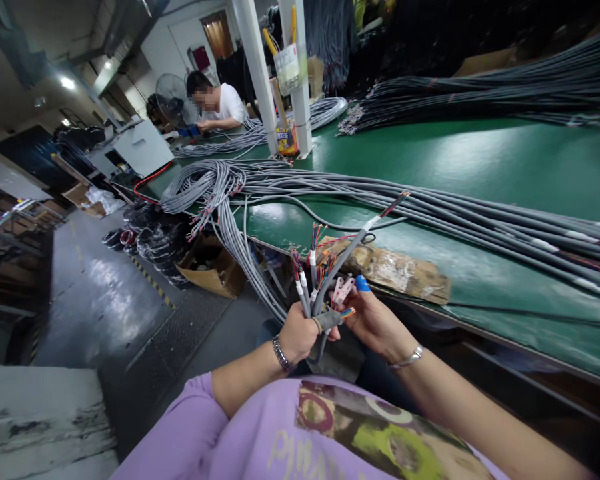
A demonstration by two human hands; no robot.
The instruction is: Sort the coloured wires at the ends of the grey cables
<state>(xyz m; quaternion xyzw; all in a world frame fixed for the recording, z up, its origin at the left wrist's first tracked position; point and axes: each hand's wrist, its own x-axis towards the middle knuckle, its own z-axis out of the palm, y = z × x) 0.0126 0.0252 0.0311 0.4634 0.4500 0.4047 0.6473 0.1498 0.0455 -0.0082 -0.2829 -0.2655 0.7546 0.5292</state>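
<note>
My left hand (300, 337) is closed around several grey cables (307, 293), whose ends point up with white tape bands and fanned coloured wires. One longer cable (353, 247) of the bunch leans to the upper right, its stripped end over the bench. My right hand (377, 327), a blue wrap (362, 283) on one digit, is just right of the bunch. Between its fingers is a small pinkish-white plastic piece (343, 291), close to the wire ends; its exact kind is unclear.
A wooden block (405, 270) wrapped in clear tape lies at the edge of the green bench (520, 160). Long grey cables (430, 203) stretch across it, with coils (200, 183) at left. A carton (213, 267) stands on the floor. Farther back, a person (225, 107) sits by a fan.
</note>
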